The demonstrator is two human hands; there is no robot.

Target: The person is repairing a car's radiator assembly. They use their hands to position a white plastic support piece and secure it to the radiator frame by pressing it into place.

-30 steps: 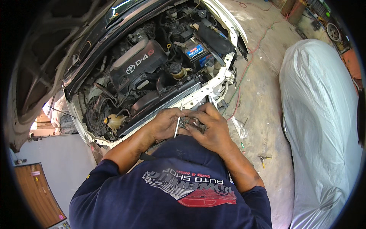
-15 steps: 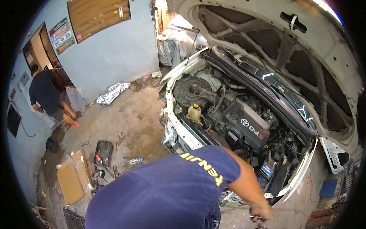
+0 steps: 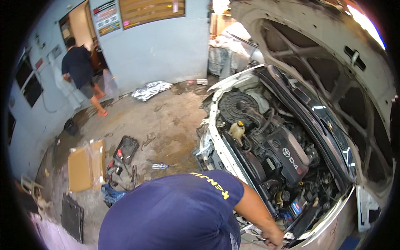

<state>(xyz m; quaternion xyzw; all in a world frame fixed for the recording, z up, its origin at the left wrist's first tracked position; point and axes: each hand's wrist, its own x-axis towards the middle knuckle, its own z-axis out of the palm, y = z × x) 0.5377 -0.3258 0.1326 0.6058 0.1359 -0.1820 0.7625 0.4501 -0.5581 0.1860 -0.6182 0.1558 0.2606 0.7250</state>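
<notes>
My right arm comes out of a dark blue sleeve and hangs down at the lower right. At the picture's lower edge my right hand [image 3: 273,238] is closed, fingers curled under. Its lower part is cut off, so what it holds does not show. It is close to the front corner of a white car [image 3: 225,143] with a raised bonnet [image 3: 325,46]; contact cannot be made out. Under the bonnet are a dark engine cover [image 3: 287,152], a pale reservoir with a yellow cap [image 3: 237,131] and a battery [image 3: 296,207]. My left hand is out of view.
On the floor lie a black tray [image 3: 126,148], a cardboard sheet [image 3: 80,170], a screwdriver [image 3: 159,166], several tools and a dark flat panel [image 3: 72,218]. Silver sheeting [image 3: 152,90] lies by the wall. Another person [image 3: 79,68] is at the doorway.
My view has swung left, so the car and wall sit further right. My right hand, earlier around a small metal piece, is now partly below the picture's edge. The other person has shifted stance.
</notes>
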